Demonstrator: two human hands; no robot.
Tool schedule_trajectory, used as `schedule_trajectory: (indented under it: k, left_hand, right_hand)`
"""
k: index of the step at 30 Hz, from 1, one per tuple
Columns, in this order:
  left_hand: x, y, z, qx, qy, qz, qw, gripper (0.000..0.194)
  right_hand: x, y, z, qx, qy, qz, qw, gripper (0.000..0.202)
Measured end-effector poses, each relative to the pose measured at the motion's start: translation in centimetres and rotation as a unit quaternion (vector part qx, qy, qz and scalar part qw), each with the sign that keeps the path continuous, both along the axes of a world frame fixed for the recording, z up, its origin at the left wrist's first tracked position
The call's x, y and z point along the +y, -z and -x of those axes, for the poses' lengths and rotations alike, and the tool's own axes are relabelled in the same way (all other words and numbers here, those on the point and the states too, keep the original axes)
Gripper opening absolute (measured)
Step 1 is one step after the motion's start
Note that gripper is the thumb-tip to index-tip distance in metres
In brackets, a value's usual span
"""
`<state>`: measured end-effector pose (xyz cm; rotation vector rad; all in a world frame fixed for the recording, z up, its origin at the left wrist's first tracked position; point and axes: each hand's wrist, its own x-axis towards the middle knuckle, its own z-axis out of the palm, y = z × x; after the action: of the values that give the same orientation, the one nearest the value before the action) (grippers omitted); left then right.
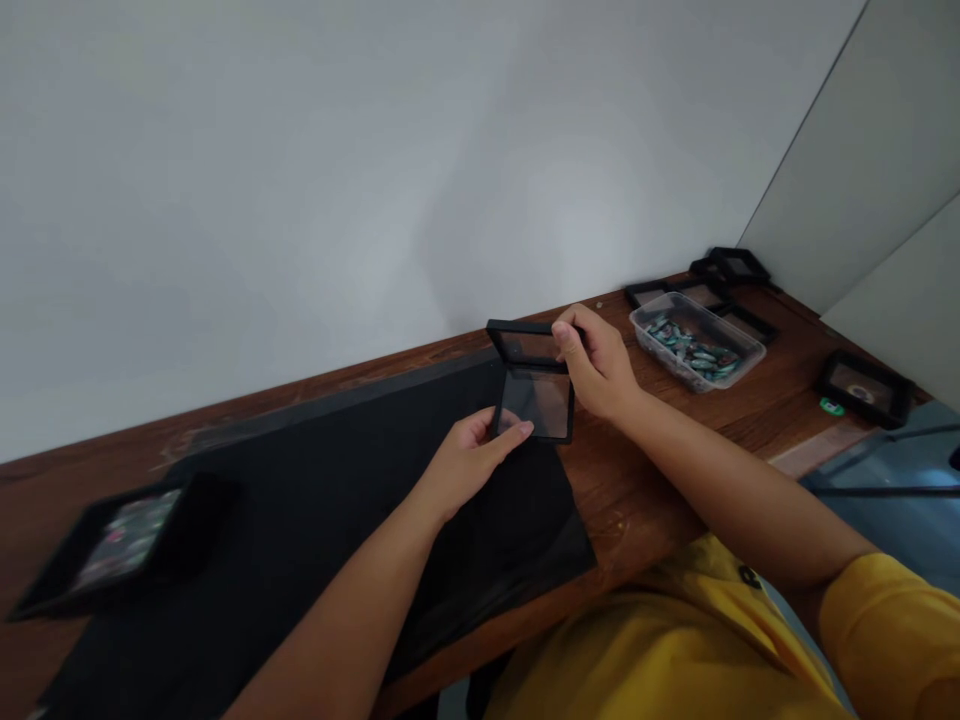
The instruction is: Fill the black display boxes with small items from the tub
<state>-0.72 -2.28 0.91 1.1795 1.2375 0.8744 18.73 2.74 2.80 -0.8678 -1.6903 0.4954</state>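
far left, along the pale wall [300, 200], bare brown wood of the table [82, 460]. on it, partly over a black mat [315, 490], a dark case [60, 560], blurred by motion, with something pale, pink and green showing through its window; too smeared to make out. along the mat's back edge, a strip of clear film [330, 405].

further right, reaching in from below, the left hand [469, 460]: grasping the near left corner of a black-rimmed display frame [534, 405], thumb on the clear pane, fingers curled round the side and underneath. frame hinged open over the mat's right end, near half tilted toward the camera, far half raised behind it, both panes see-through.

next, the right hand [596, 365]: gripping the raised half at its right end, thumb on the near face, fingers bent over behind. below, a yellow shirt [660, 640] against the table edge.

right of that hand, a clear plastic tub [667, 365], loaded with small teal and dark packets [694, 345]. behind and beside it, flat black frames [701, 290]; nearer the corner, a stack of black frames [742, 265]. far right, a thick black frame [862, 390] with a round thing inside, and just beside it a green disc [831, 406].
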Motion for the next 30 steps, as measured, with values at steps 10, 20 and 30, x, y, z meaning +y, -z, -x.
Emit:
schedule_trajectory:
  k: [10, 20, 30]
  left_hand:
    - [-0.6, -0.1, -0.3, -0.006, -0.039, -0.125, 0.991, 0.041]
    - [-0.1, 0.1, 0.7, 0.036, -0.17, -0.238, 0.956, 0.031]
    - [0.0, 1.1, 0.9, 0.126, -0.134, -0.277, 0.943, 0.019]
  right_hand:
    - [0.5, -0.4, -0.8, 0.053, 0.048, -0.021, 0.997, 0.053]
    - [2.9, 0.3, -2.7, -0.064, 0.085, 0.05, 0.993, 0.04]
    - [2.6, 1.4, -2.3, -0.115, 0.175, -0.062, 0.976, 0.033]
